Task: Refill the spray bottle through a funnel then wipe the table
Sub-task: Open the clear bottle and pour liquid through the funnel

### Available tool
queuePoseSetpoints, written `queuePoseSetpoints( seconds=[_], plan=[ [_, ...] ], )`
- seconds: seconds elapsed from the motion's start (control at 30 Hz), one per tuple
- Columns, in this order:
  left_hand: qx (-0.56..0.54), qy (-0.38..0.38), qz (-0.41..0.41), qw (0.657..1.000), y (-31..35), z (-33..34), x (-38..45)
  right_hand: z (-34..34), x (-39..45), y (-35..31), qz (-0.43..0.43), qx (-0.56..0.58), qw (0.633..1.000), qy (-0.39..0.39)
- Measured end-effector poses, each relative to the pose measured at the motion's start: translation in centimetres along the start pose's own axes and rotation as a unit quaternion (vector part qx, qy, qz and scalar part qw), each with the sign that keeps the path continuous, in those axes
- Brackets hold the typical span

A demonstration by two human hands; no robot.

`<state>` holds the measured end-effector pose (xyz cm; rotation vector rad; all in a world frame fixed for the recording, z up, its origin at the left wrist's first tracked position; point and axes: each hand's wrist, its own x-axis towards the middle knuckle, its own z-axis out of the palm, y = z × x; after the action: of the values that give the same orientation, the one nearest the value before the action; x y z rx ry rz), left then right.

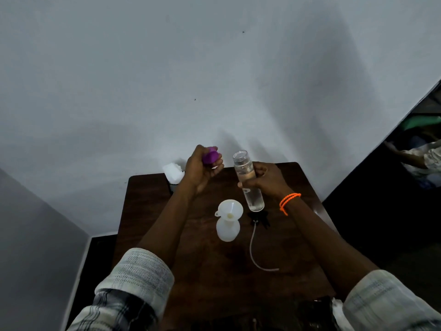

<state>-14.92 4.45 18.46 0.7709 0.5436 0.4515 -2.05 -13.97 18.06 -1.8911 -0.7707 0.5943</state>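
The right hand [267, 180] is wrapped round the middle of a tall, clear, cylindrical water bottle [249, 181], fingers curled about its wall, and holds it upright and lifted with its open mouth at the top; held so, the water stays in until the tilt is wanted; the left hand [202, 168] is closed round a small purple screw cap [211, 156], raised clear of the mouth and off to the side, presumably to keep it out of the way of the pour.

Just below the hands, on the dark brown wooden worktop [191, 271], stands the squat, translucent white plastic spray bottle [228, 231] with a white plastic funnel [230, 209] seated in its neck, so the target is ready and needs no steadying hand; beside it, to the right, lies the black spray head with its long pale dip tube [257, 244], taken off so the neck is free.

At the far left corner of the worktop sits a crumpled white cloth or tissue [173, 172], probably kept for the wiping; I cannot tell which it is.
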Motion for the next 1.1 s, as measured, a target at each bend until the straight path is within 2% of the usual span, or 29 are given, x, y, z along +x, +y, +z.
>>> queuePoseSetpoints(
  seconds=[0.1, 0.3, 0.47, 0.7, 0.97, 1.1],
  plan=[
    [-0.032, 0.037, -0.055, 0.997, -1.2, -2.4, 0.0, -0.6, -0.1, 0.9, -0.004, -0.036, 0.999, 0.002],
    [0.070, 0.119, -0.126, 0.982, -3.8, -6.2, -0.6, -1.4, -1.1, 3.5, -0.020, -0.133, 0.991, 0.002],
    [0.173, 0.172, -0.140, 0.960, -6.8, -8.3, -1.2, -1.1, -2.2, 5.6, -0.025, -0.171, 0.985, -0.012],
    [0.300, 0.142, -0.168, 0.928, -9.9, -10.1, -2.2, -0.6, -2.3, 7.8, -0.041, -0.240, 0.969, -0.035],
    [0.283, 0.112, -0.198, 0.932, -11.0, -9.9, -2.8, -0.2, -2.2, 9.1, -0.062, -0.271, 0.960, -0.042],
    [0.282, 0.109, -0.187, 0.935, -11.2, -9.9, -2.8, 0.0, -2.1, 9.2, -0.055, -0.289, 0.955, -0.044]
  ],
)
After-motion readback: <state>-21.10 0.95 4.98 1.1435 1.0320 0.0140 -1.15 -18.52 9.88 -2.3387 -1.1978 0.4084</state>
